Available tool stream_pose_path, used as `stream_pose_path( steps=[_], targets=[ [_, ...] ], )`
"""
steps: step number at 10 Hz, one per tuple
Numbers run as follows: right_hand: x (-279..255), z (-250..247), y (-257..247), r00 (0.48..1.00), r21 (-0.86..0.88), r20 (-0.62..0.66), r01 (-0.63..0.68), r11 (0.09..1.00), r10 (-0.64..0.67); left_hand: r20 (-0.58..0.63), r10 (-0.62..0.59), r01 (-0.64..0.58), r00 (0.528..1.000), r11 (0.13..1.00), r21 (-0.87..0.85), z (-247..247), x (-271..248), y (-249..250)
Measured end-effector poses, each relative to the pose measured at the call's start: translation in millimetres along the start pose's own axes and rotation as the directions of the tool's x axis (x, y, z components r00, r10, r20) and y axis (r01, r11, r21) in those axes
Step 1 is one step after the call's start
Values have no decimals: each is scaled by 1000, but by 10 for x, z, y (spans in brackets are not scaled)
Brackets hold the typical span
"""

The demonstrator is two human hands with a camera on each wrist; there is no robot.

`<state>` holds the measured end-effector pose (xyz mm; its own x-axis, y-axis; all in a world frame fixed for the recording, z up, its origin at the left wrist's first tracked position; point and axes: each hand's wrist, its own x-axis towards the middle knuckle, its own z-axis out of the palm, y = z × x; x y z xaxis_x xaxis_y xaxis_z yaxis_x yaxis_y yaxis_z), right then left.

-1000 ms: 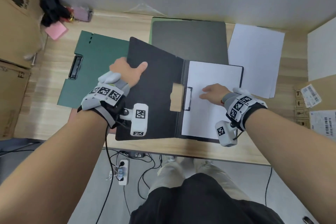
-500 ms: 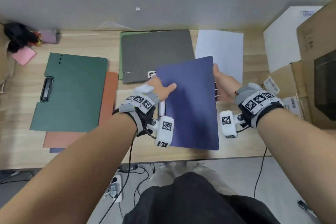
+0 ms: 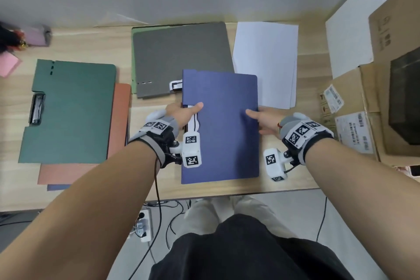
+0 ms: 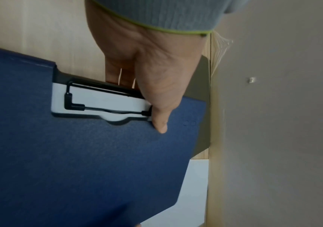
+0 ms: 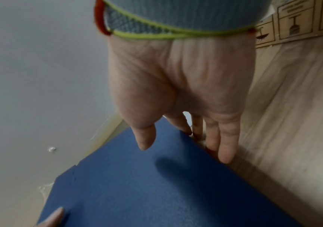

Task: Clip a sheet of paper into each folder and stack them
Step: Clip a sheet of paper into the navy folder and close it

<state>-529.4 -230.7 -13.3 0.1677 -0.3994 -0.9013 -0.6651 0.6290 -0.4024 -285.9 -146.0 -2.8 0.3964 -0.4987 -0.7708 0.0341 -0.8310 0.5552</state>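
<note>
— Where did we have the blue folder (image 3: 223, 125)?
— Closed, near the front edge of the desk (image 3: 150, 111), its far corner overlapping the grey folder (image 3: 181, 59).
— And our hands?
— Our left hand (image 3: 185, 112) pinched its left edge, thumb on top beside the clip (image 4: 98, 99). Our right hand (image 3: 264, 119) held the right edge, thumb above, fingers (image 5: 227, 147) together beneath.
</note>
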Motion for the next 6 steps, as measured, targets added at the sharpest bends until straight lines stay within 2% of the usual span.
stream_pose_path(
  steps=[2, 3, 4, 5, 6],
  targets=[
    [-99, -73, -287, 995, 19, -68, 77, 997, -75, 16, 117, -116, 993, 993, -38, -258, 14, 337],
    [-147, -128, -518, 991, 42, -82, 112, 993, -108, -89, 134, -149, 987, 971, -186, -493, 76, 522],
    [-152, -127, -764, 995, 83, -28, 102, 991, -100, -262, 78, -166, 962, 929, -331, -792, 184, 651],
    [-138, -75, -986, 991, 226, 54, 108, 968, -124, -320, -48, -76, 946, 928, -365, -998, 306, 614],
    [-60, 76, -1175, 986, 282, 78, 121, 952, -149, -186, -139, 80, 973, 952, -294, -1025, 420, 486]
  ],
)
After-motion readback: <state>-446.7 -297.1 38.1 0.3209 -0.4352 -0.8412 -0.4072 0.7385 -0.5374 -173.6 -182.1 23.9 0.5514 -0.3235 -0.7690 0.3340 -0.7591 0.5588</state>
